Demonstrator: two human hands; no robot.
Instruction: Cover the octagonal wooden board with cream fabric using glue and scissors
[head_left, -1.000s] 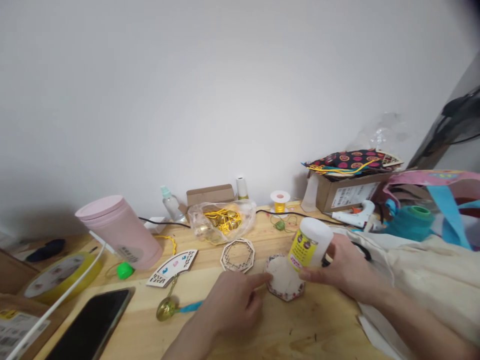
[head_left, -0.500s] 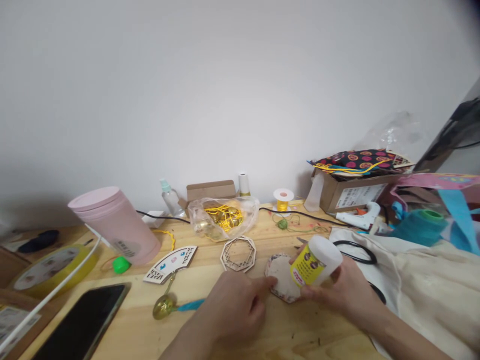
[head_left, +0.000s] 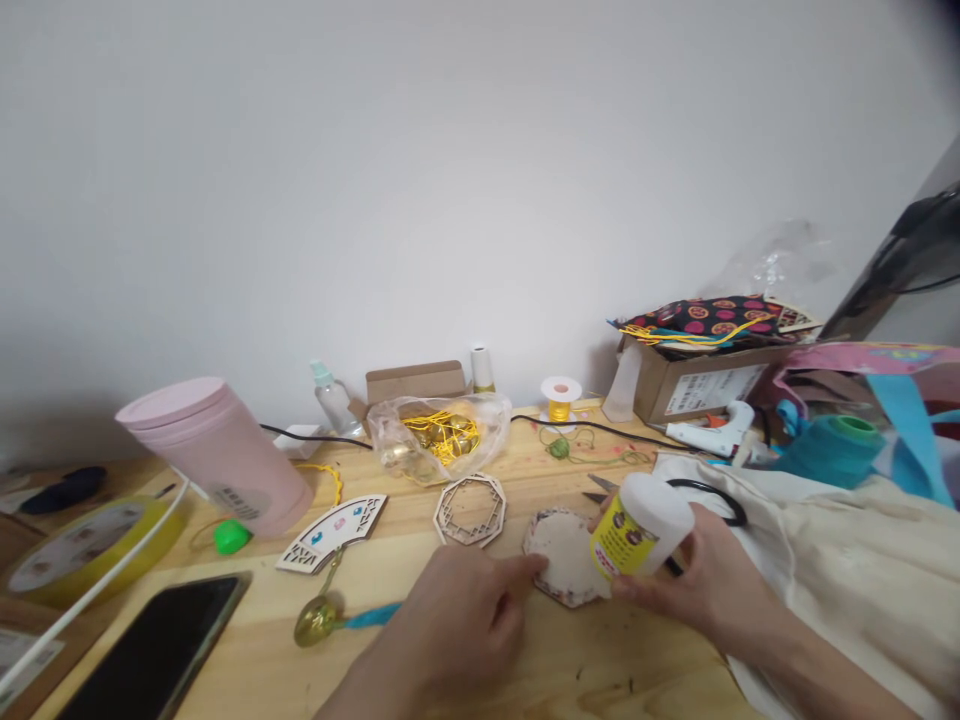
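Note:
My right hand (head_left: 712, 585) is wrapped around a white glue bottle (head_left: 626, 540) with a yellow label. The bottle is tilted, its white round end up and its other end hidden low over a pale octagonal piece (head_left: 562, 560) with a patterned rim. My left hand (head_left: 476, 610) has its index finger stretched onto the left edge of that piece, against the table, while its other fingers curl under. Beyond my left hand lies an openwork wooden octagon frame (head_left: 470, 510). Partly behind the bottle, scissors (head_left: 600, 488) show their blades.
Left are a fan-shaped piece (head_left: 334, 535), a gold bell (head_left: 315, 620), a phone (head_left: 157, 645), a pink tumbler (head_left: 217, 455) and yellow tape (head_left: 97, 550). Behind sit a bag of bells (head_left: 442, 435) and a thread spool (head_left: 560, 400). Right are a glue gun (head_left: 716, 432), a box (head_left: 705, 380) and cream cloth (head_left: 862, 580).
The whole view has shifted slightly, so most things sit a little further left. The bottle has moved a little to the right over the octagonal piece. Both hands keep their hold.

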